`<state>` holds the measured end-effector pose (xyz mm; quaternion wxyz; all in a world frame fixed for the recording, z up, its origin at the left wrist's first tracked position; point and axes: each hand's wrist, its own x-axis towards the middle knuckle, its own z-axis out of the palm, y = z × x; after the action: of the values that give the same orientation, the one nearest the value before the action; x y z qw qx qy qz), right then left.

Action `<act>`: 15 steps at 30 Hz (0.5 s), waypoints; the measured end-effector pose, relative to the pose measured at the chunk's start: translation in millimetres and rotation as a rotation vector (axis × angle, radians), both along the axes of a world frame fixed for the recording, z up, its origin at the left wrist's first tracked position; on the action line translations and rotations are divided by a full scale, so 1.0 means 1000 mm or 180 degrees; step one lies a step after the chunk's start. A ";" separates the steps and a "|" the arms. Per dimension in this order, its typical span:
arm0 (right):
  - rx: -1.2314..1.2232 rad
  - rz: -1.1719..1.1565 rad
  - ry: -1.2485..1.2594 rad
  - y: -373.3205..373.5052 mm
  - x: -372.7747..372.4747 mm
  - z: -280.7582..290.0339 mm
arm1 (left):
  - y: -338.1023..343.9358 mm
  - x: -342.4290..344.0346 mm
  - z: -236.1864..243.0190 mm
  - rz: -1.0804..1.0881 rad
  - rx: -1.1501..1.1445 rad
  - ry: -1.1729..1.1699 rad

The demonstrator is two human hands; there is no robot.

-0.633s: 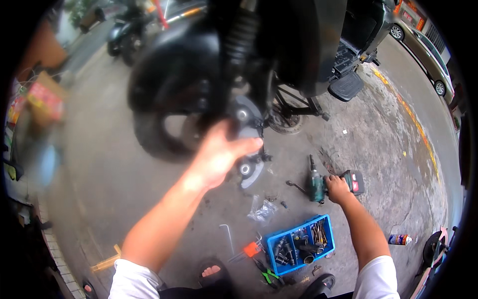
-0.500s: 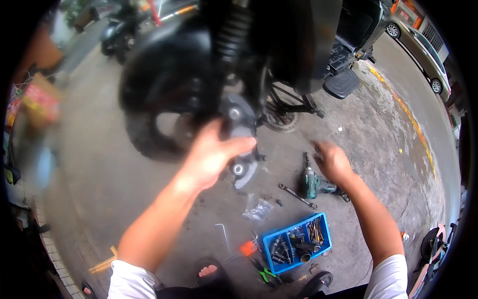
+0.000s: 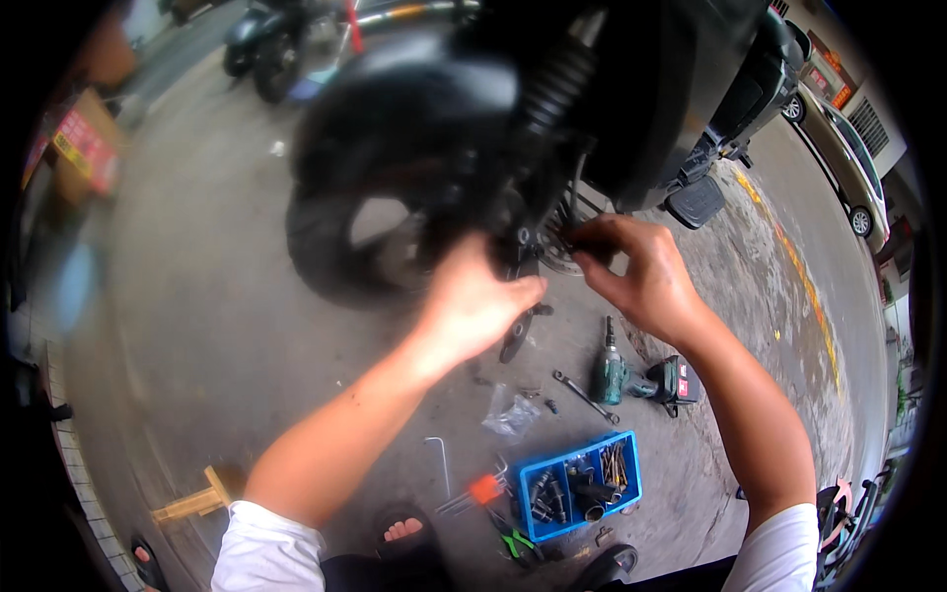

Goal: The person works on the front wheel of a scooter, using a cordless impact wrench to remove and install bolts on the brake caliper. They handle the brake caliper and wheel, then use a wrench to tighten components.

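Note:
My left hand [image 3: 466, 308] is closed around a curved, flat metal bracket [image 3: 513, 342], its thumb across the front. The bracket stands edge-on beside the front wheel [image 3: 318, 237] of a black scooter, below its spring shock absorber [image 3: 564, 94]. Blur hides whether the bracket touches the wheel's mount. To the right of the bracket my right hand [image 3: 646, 276] is raised, thumb and fingers pinched together at a small dark thing that I cannot make out. Behind those fingertips a brake disc [image 3: 559, 264] partly shows.
On the concrete lie a green cordless impact wrench [image 3: 613, 375], a spanner [image 3: 588, 398], a clear plastic bag [image 3: 511, 414], an L-shaped hex key [image 3: 444, 464] and green-handled pliers [image 3: 517, 544]. A blue parts box [image 3: 560, 531] with sockets and bits stands near my feet. Wood pieces [image 3: 189, 506] lie left.
The bracket has turned from broad side to edge-on and shifted right with my left hand. My right hand has risen from above the impact wrench to beside the bracket. The view has shifted.

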<state>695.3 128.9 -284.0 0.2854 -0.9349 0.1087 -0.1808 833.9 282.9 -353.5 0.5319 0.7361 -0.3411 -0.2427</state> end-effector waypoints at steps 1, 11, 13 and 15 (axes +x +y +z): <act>-0.0003 -0.0025 -0.0091 -0.002 0.000 -0.003 | 0.005 0.000 0.001 0.0009 -0.0041 0.0024; 0.1661 -0.0249 0.0099 0.001 0.011 0.036 | 0.081 -0.012 -0.073 -0.0118 0.0543 0.0662; 0.1653 -0.0347 -0.0179 0.003 0.017 0.036 | 0.095 -0.017 -0.094 0.0004 0.0634 0.0702; 0.1578 -0.0476 -0.0575 0.005 0.027 0.036 | 0.106 -0.022 -0.113 0.0054 0.0527 0.0906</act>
<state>722.3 134.2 -248.1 0.4999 -0.8060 0.1925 -0.2519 812.2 389.1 -466.8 0.5144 0.7384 -0.2349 -0.3673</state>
